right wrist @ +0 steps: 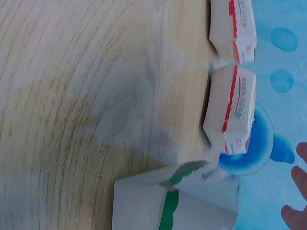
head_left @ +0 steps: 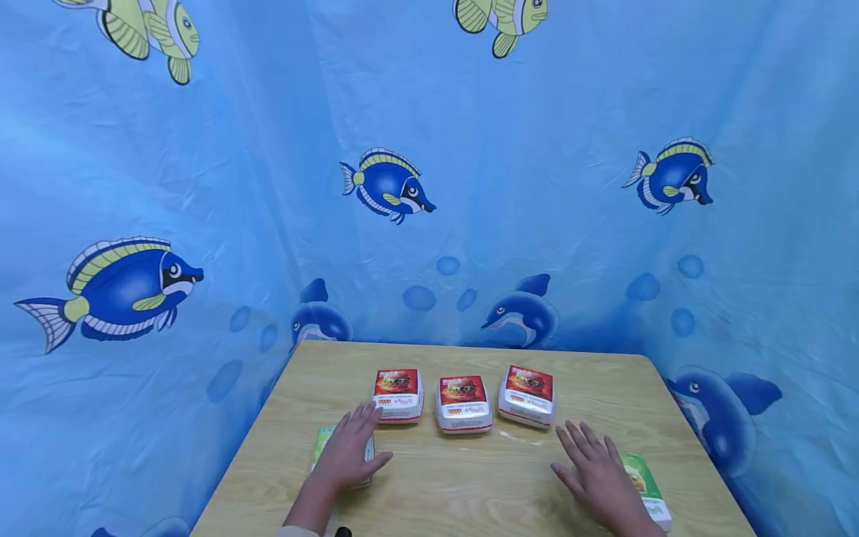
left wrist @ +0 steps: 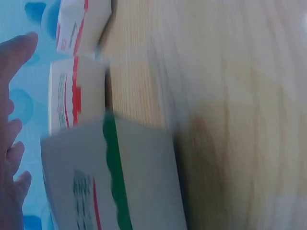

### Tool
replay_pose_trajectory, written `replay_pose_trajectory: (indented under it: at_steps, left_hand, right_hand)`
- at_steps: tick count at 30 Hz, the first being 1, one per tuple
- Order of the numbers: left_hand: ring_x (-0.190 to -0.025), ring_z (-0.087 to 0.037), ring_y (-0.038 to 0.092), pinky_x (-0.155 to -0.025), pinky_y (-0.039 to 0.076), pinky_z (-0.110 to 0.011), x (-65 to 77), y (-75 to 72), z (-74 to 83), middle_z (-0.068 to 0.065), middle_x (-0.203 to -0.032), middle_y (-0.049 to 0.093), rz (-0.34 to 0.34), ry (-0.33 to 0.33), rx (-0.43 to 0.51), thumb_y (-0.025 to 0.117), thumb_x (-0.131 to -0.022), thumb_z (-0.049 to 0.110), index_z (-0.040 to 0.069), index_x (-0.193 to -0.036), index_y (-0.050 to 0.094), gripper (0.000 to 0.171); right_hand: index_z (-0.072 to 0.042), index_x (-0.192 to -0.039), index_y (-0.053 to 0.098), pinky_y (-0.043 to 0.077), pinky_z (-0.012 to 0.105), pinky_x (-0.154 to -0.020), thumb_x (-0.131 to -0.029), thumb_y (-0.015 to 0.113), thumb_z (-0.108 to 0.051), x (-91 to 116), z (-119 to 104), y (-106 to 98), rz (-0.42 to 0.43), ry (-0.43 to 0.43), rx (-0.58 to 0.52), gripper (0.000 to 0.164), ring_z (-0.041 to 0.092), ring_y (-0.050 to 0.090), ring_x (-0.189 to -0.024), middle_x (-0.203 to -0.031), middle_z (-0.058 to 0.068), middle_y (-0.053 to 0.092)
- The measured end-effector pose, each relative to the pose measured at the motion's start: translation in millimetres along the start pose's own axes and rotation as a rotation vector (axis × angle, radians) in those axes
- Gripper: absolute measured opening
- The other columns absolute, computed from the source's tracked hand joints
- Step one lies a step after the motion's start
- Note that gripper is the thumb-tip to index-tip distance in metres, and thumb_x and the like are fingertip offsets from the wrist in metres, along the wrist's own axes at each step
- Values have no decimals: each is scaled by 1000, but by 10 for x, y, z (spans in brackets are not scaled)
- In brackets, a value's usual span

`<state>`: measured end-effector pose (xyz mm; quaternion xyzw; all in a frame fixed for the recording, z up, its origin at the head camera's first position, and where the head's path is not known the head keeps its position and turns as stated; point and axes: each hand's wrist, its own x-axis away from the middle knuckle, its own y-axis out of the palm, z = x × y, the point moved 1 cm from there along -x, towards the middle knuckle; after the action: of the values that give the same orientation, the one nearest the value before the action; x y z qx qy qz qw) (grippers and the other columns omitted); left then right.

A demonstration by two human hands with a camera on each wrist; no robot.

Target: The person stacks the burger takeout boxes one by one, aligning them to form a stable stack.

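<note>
Fingers spread, my left hand [head_left: 352, 451] is held over a green-and-white burger box [head_left: 324, 441] and partly hides it in the head view. The left wrist view shows this box's pale side [left wrist: 144, 177] with a green wavy stripe. On the other side, my right hand [head_left: 593, 477] has its fingers extended and overlaps the left part of a second green-and-white burger box [head_left: 644, 481]. That box's corner [right wrist: 144, 201] shows at the bottom of the right wrist view. Neither hand holds anything.
Three red-and-white burger boxes stand in a row farther back: a left one [head_left: 398, 395], a middle one [head_left: 464, 404] and a right one [head_left: 527, 395]. All rest on a wooden table [head_left: 470, 485]. A blue curtain [head_left: 523, 134] with sea animals surrounds it.
</note>
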<state>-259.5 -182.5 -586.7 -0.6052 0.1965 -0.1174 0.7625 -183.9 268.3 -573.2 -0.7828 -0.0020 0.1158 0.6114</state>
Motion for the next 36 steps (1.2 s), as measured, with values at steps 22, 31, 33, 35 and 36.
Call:
replay_pose_trajectory:
  at_steps: [22, 31, 33, 35, 36]
  left_hand:
    - [-143, -30, 24, -113, 25, -49, -548, 188, 418, -10, -157, 28, 6, 202, 30, 53, -89, 66, 8, -153, 30, 90]
    - [-145, -25, 19, -115, 21, -43, -837, 274, 574, -6, -159, 24, -60, 217, -3, 54, -87, 66, 11, -156, 23, 93]
    - [-145, -24, 20, -114, 23, -42, -928, 284, 592, -6, -159, 24, -71, 210, 0, 55, -87, 66, 10, -156, 23, 94]
    - [-145, -23, 21, -113, 27, -42, -992, 295, 629, -6, -159, 24, -94, 195, 25, 57, -86, 66, 9, -155, 24, 95]
    - [-145, -23, 21, -112, 28, -42, -1008, 313, 649, -6, -159, 24, -108, 189, 42, 58, -86, 65, 9, -155, 23, 96]
  right_hand:
    - [8, -143, 40, 19, 77, -96, -77, 59, -75, 384, 805, -259, -157, 161, -44, 107, 57, 28, -129, -143, 36, 34]
    - [12, -144, 31, 25, 75, -94, -81, 56, -74, 560, 1103, -241, -227, 219, -74, 110, 61, 25, -126, -141, 41, 29]
    - [11, -146, 30, 26, 76, -93, -80, 57, -74, 549, 1095, -208, -226, 226, -99, 111, 60, 24, -127, -142, 40, 27]
    - [10, -146, 29, 26, 76, -93, -78, 58, -74, 542, 1077, -172, -235, 240, -120, 112, 60, 22, -127, -143, 40, 25]
    - [10, -146, 29, 27, 76, -92, -78, 59, -74, 547, 1068, -153, -240, 243, -127, 112, 60, 22, -127, -143, 40, 25]
